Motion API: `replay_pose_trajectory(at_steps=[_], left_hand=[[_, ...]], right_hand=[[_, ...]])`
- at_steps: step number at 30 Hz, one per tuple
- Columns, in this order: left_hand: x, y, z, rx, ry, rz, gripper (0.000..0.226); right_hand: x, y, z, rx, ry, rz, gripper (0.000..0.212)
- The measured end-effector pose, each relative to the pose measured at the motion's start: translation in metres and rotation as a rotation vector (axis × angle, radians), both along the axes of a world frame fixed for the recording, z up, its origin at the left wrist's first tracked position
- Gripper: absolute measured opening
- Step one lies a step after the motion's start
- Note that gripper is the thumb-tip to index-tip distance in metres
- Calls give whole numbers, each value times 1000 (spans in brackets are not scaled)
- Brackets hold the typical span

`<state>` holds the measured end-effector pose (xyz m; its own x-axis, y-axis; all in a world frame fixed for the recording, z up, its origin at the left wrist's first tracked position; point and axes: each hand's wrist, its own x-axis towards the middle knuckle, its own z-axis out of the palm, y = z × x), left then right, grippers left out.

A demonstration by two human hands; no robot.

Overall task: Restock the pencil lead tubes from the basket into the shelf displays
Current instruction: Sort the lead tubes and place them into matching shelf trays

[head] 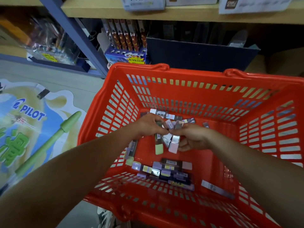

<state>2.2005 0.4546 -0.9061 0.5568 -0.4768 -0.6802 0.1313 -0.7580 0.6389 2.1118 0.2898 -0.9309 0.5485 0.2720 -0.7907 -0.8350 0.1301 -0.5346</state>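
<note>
Both forearms reach down into the red basket [181, 76], left hand [148, 125] and right hand [193, 137] with fingers [162, 131] pinching a bunch of lead tubes [173, 142], probably gathering a handful for the shelf [181, 14], more tubes [166, 171] lying just below.

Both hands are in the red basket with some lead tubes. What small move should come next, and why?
Probably lift both hands out toward the shelf. The left hand holds a green-capped tube, the right hand grips pink-capped tubes, and both are low inside the basket, where more tubes lie.
</note>
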Motion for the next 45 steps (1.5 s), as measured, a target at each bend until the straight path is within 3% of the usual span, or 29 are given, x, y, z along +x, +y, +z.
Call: replay_pose_trajectory(at_steps=[3,7,10,14,18,22,25,27,29,33,39,43,45], left_hand=[[3,-1,14,-105,38,100,10],[7,-6,27,-193,63,198,20],[9,-10,44,-159,54,134,13],[16,-13,67,-112,29,36,19],[23,-7,94,13,-84,-167,14],[27,-5,127,67,-107,-413,14],[24,-14,153,52,-129,-531,17],[22,-18,166,55,-152,-565,17],[21,-16,172,13,-189,-537,17],[16,-13,182,-92,-227,-410,14],[5,-18,205,-221,-249,-471,16],[19,-7,230,-353,-231,-264,26],[29,-4,237,-380,-309,-138,25]], right_hand=[[8,-9,12,87,-68,-18,16],[12,-10,27,123,-162,-47,8],[12,-19,36,33,-254,44,8],[14,-37,51,-81,-337,164,3],[13,-56,70,-186,-381,231,15],[18,-51,91,48,-419,-121,11],[24,-31,101,214,-448,-326,32],[27,-19,113,306,-470,-397,32],[31,-12,129,331,-494,-464,17],[40,0,147,192,-589,-503,6],[47,8,163,72,-690,-601,9],[50,-11,182,-87,-835,-640,4],[49,-14,192,-118,-882,-624,1]])
